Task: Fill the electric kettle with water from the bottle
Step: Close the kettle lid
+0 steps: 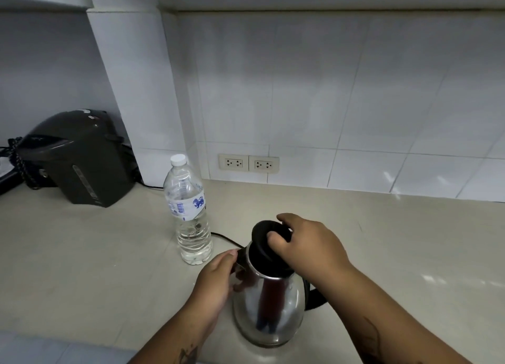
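A shiny steel electric kettle (269, 306) stands on the counter close to me. Its black lid (266, 236) is tilted up off the black rim, and my right hand (306, 243) grips the lid from the right side. My left hand (216, 279) is pressed against the kettle's upper left side, by the spout. A clear plastic water bottle (188, 210) with a white cap stands upright just behind and left of the kettle, about half full, untouched. The kettle's black handle (315, 298) sticks out to the right.
A dark thermo pot (79, 158) sits at the back left against the wall, with a chained bag beside it. Two white wall sockets (248, 163) are behind the bottle. A black cord (226, 239) runs along the beige counter (95, 254) behind the kettle.
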Demonstrator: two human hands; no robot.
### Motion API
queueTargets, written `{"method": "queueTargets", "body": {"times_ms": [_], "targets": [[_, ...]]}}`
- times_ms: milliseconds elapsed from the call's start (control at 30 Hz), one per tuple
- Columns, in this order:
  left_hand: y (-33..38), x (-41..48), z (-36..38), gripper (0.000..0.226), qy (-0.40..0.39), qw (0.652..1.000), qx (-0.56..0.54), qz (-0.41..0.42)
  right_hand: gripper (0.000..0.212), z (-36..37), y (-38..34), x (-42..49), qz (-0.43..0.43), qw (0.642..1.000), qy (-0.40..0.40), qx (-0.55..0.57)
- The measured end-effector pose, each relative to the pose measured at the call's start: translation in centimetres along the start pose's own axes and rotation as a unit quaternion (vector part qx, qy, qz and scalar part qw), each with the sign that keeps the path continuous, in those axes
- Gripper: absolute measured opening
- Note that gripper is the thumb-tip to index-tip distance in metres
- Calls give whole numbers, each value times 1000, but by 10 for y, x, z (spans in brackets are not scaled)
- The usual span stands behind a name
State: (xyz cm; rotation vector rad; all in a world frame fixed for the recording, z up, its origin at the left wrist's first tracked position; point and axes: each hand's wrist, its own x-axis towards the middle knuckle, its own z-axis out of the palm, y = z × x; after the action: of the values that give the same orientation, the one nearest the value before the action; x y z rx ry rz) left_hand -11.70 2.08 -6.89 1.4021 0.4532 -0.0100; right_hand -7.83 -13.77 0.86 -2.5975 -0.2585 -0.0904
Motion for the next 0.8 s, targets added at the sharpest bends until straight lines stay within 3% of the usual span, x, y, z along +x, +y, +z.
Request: {"method": "queueTargets", "body": {"times_ms": [233,500,700,800], "targets": [[-2,9,-5,35,-18,999,29,11,51,18,-2,1,-5,995,-7,-95],[-2,11,-8,34,-29,999,43,15,44,25,-7,1,2,995,0,-99],[-8,12,-8,33,-34,999,31,23,46,31,-11,4,17,993,13,-115],[-10,13,-8,33,-28,999,26,24,58,29,-9,3,18,994,4,-111]]}}
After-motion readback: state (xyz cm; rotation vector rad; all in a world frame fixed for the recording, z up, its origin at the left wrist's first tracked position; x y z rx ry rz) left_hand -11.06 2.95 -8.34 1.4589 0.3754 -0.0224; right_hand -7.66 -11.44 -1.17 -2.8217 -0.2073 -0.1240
